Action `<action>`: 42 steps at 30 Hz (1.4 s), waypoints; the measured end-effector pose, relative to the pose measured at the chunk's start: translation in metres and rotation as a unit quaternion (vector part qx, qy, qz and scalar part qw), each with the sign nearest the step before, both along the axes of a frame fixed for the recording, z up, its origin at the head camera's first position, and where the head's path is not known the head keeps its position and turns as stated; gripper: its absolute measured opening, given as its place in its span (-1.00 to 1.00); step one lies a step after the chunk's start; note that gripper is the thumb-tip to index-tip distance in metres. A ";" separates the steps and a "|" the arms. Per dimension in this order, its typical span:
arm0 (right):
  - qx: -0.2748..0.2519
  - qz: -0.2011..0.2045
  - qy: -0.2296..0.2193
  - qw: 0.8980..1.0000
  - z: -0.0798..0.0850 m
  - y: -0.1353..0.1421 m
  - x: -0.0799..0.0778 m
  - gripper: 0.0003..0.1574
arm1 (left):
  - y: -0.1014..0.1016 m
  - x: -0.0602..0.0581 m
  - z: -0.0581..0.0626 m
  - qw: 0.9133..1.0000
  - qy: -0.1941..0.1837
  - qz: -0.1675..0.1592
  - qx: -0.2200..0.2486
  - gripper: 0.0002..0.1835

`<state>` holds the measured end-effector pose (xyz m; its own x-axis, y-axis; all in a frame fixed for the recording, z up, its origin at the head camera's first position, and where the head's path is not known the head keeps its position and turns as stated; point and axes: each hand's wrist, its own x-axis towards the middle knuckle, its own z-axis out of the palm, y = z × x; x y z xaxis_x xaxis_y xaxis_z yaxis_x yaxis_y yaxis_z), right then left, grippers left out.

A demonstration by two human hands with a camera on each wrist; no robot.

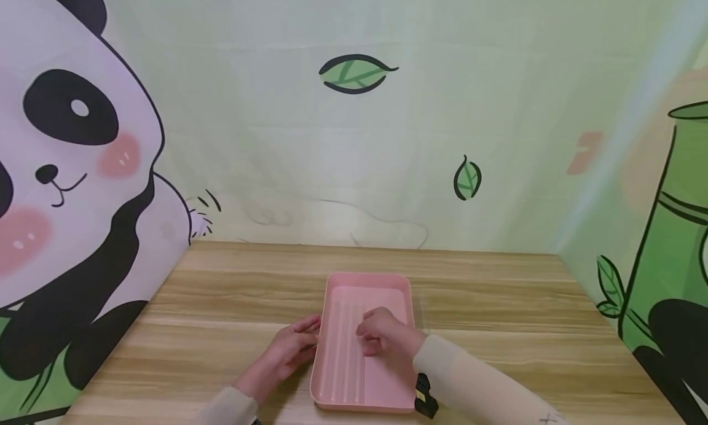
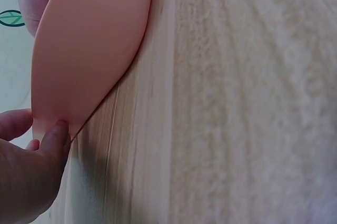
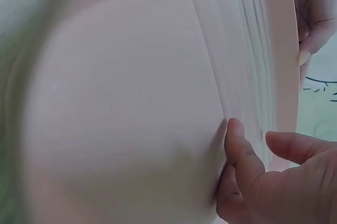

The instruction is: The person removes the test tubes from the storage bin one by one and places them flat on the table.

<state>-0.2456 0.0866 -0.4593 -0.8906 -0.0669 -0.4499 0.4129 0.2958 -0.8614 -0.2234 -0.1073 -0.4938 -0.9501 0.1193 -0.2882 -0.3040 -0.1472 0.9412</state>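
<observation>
Left hand (image 1: 291, 349) loose against pink tray (image 1: 389, 385), prob to steady it; right hand (image 1: 385, 331) pinching the clear ridged insert (image 1: 342, 365).

no legible text, labels, brands, numbers or signs

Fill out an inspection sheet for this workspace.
Surface: wood-grain table.
Job's things: pink tray on the table; clear ribbed insert lies in its left part.
Clutter: nothing seen.
Grip: left hand touches the tray's left side; right hand is at the insert's right edge, whether pinching is unclear.
Cables: nothing seen.
Surroundings: pale green backdrop printed with a panda, leaves and bamboo.
</observation>
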 end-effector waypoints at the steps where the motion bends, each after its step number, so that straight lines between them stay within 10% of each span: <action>1: -0.001 -0.001 0.002 1.000 -0.001 0.000 0.000 -0.34 | 0.000 0.000 0.000 1.000 0.000 0.000 0.000 -0.36; 42: 0.001 0.009 0.011 1.000 -0.003 0.005 -0.001 -0.26 | 0.001 0.001 -0.001 1.000 -0.005 0.010 0.009 -0.36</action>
<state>-0.2462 0.0918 -0.4620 -0.8989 -0.0814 -0.4306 0.3889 0.3046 -0.8695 -0.2223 -0.1068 -0.4946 -0.9495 0.1053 -0.2957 -0.3102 -0.1701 0.9353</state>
